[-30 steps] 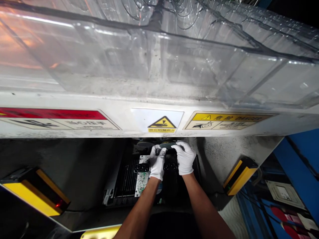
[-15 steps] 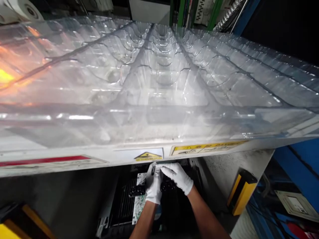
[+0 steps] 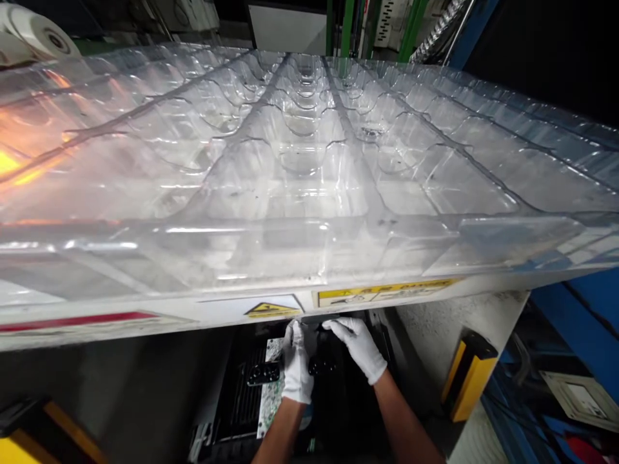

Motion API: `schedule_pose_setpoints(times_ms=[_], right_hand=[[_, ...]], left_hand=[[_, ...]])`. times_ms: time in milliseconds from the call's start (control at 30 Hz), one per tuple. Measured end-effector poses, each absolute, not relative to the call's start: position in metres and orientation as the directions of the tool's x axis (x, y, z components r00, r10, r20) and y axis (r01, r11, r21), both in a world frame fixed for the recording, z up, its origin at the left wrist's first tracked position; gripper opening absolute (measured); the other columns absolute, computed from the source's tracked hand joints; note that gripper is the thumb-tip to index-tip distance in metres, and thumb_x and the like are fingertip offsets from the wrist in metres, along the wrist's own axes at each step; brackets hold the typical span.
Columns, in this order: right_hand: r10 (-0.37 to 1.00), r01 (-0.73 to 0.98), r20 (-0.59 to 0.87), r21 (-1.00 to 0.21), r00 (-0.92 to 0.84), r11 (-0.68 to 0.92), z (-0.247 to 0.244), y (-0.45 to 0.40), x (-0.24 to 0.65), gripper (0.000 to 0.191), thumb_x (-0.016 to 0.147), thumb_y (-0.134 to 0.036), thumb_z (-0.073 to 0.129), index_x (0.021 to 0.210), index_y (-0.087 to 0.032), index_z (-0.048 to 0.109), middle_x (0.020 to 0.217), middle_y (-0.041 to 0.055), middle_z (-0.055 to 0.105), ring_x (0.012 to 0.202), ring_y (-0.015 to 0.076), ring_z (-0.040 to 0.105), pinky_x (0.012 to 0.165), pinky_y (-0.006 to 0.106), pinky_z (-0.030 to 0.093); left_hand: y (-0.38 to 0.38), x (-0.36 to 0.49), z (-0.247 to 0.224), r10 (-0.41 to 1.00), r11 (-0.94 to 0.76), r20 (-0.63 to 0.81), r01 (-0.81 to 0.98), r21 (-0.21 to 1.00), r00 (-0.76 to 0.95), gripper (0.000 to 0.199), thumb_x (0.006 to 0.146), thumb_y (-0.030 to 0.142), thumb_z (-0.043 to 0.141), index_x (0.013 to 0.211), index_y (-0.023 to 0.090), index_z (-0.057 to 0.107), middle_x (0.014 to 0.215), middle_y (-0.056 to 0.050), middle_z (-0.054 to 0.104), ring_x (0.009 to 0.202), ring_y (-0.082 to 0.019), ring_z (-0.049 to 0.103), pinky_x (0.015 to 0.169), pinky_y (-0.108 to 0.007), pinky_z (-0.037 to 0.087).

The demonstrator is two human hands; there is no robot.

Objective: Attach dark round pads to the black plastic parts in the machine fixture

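Both my hands wear white gloves and work low in the view, below the front edge of a machine ledge. My left hand (image 3: 296, 367) is closed, its fingertips drawn together under the ledge; what they hold is too small and dark to name. A short gap to the right, my right hand (image 3: 362, 349) points inward with thumb and fingers together at the tips, and anything between them cannot be made out. Glossy black moulded pieces (image 3: 264, 373) show on either side of my left hand. Behind my left wrist lies a pale plate with green speckles (image 3: 269, 405).
A large clear plastic tray (image 3: 309, 225) with rows of pockets covers the white ledge (image 3: 207, 312) above my hands. Warning labels (image 3: 273, 307) line its front. Yellow-black guards (image 3: 468, 375) stand at both sides. A blue frame (image 3: 585, 316) is at right.
My right hand has drawn away to the right from my left hand, where its fingers lay against it. The left hand stays nearly in place. The view has shifted slightly.
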State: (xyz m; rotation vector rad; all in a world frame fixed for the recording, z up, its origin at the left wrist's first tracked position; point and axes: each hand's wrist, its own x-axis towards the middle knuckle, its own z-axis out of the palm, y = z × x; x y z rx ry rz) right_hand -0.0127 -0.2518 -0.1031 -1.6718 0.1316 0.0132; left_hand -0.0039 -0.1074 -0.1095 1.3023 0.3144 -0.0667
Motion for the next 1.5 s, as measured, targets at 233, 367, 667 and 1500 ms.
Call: schedule_pose_setpoints(times_ms=[233, 367, 667, 1500], right_hand=[[-0.465, -0.078, 0.108, -0.928, 0.879, -0.364, -0.121, -0.243, -0.032, 0.038, 0.091, -0.045, 0.056, 0.111, -0.017, 0.073, 0.111, 0.0135, 0.074, 0.099, 0.028, 0.069, 0.095, 0.043, 0.052], [-0.396, 0.066, 0.287, -0.872, 0.872, -0.485, -0.11, -0.243, -0.033, 0.033, 0.09, -0.043, 0.061, 0.107, -0.019, 0.075, 0.106, 0.0103, 0.076, 0.094, 0.0236, 0.073, 0.089, 0.035, 0.056], [-0.305, 0.011, 0.265, -0.771, 0.915, -0.636, -0.118, -0.25, -0.011, 0.036, 0.084, -0.048, 0.068, 0.103, -0.018, 0.071, 0.093, 0.0089, 0.077, 0.083, 0.0241, 0.073, 0.073, 0.032, 0.055], [0.13, 0.323, 0.328, -0.651, 0.936, -0.686, -0.089, -0.266, -0.012, 0.039, 0.088, -0.029, 0.06, 0.056, -0.019, 0.04, 0.059, -0.0024, 0.047, 0.06, 0.0116, 0.042, 0.062, 0.029, 0.026]], left_hand=[[-0.107, -0.01, -0.121, 0.093, 0.308, -0.32, 0.278, 0.91, 0.943, 0.049, 0.081, 0.063, 0.063, 0.108, 0.022, 0.064, 0.093, -0.005, 0.071, 0.084, -0.019, 0.066, 0.08, -0.033, 0.053], [-0.109, -0.012, -0.123, 0.092, 0.332, -0.296, 0.251, 0.909, 0.951, 0.048, 0.082, 0.061, 0.063, 0.111, 0.022, 0.065, 0.1, -0.007, 0.072, 0.093, -0.021, 0.067, 0.085, -0.034, 0.053], [-0.109, -0.012, -0.114, 0.141, 0.328, -0.162, 0.108, 0.939, 0.977, 0.035, 0.089, 0.052, 0.058, 0.114, 0.027, 0.059, 0.115, -0.004, 0.066, 0.107, -0.019, 0.06, 0.096, -0.033, 0.047], [-0.11, -0.002, -0.118, 0.13, 0.345, -0.165, 0.112, 0.932, 0.978, 0.034, 0.084, 0.052, 0.065, 0.082, 0.021, 0.052, 0.078, 0.003, 0.052, 0.072, -0.012, 0.047, 0.067, -0.023, 0.042]])
